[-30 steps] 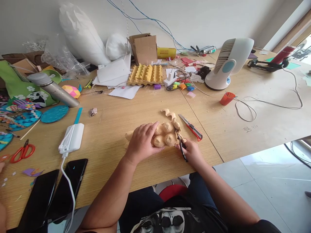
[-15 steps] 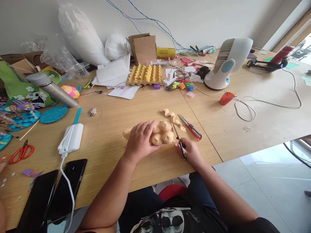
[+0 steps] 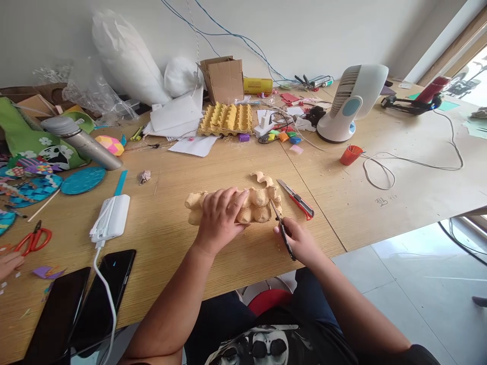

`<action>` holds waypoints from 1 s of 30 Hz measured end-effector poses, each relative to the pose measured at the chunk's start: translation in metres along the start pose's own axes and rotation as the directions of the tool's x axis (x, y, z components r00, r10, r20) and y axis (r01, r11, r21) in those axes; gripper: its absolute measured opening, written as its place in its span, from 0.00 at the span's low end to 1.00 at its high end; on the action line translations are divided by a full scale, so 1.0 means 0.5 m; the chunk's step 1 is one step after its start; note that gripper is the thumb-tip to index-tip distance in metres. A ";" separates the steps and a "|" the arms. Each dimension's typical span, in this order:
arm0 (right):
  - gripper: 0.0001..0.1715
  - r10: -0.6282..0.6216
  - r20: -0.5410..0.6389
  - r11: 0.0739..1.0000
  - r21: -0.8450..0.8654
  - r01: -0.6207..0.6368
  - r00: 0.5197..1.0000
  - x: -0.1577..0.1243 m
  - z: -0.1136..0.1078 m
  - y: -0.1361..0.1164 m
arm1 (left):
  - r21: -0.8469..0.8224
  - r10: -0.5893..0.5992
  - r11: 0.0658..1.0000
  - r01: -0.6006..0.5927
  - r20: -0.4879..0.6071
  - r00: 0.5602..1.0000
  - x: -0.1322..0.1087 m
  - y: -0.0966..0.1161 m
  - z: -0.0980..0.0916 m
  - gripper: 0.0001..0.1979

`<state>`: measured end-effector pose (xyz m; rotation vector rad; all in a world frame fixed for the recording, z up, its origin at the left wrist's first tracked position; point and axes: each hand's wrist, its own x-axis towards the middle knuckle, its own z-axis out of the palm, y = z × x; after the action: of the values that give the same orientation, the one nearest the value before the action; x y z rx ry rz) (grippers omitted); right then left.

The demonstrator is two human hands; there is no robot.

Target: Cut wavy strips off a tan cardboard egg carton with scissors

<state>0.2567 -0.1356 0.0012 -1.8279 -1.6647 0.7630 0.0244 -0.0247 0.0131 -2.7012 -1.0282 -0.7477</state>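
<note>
A tan piece of egg carton point(image 3: 261, 197), with two rows of rounded cups, is gripped and tilted over the table by my left hand point(image 3: 221, 215). That hand wraps over its middle and hides several cups. Black scissors point(image 3: 284, 237) are in my right hand point(image 3: 300, 239), their blades against the carton's right end; how far apart the blades are is hard to see. A curled offcut strip point(image 3: 262, 177) lies just beyond the carton. To the right rests a red box cutter point(image 3: 298, 199) with its blade out.
A yellow egg tray point(image 3: 227, 119) stands at the back, near small coloured clay packets point(image 3: 283, 137). A white fan point(image 3: 352, 101) and orange cup point(image 3: 350, 155) are on the right. Leftward are a power bank point(image 3: 115, 218), phones point(image 3: 104, 289), red scissors point(image 3: 35, 239) and another person's hand point(image 3: 10, 263).
The carton has been tilted in my left hand, so more of its left part and side now show. My right hand stays close with the scissors. Another person's hand has come in at left.
</note>
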 end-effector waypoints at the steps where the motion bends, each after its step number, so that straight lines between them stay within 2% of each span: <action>1: 0.27 0.010 -0.015 1.000 -0.008 -0.010 1.000 0.000 0.001 -0.002 | 0.009 0.008 1.000 -0.008 -0.004 1.000 -0.001 0.001 0.001 0.42; 8: 0.27 0.094 -0.064 0.994 -0.045 -0.097 0.994 0.005 0.001 -0.027 | 0.069 0.025 0.997 -0.021 -0.070 0.997 -0.002 0.011 0.001 0.35; 17: 0.25 0.081 -0.093 0.995 0.058 -0.076 0.992 0.023 0.001 -0.036 | 0.125 0.078 0.991 -0.054 -0.196 0.978 0.001 0.013 0.006 0.32; 24: 0.26 0.110 -0.166 0.990 0.106 -0.093 0.980 0.030 0.018 -0.033 | 0.180 0.069 0.983 -0.030 -0.213 0.975 0.000 0.018 0.008 0.29; 30: 0.29 0.114 -0.182 0.987 0.136 -0.090 0.977 0.038 0.032 -0.032 | 0.177 0.048 0.984 -0.008 -0.225 0.973 -0.003 0.016 0.014 0.29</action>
<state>0.2356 -0.1149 0.0009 -1.8459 -1.3800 0.6973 0.0317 -0.0295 0.0065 -2.4099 -0.9502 -0.8940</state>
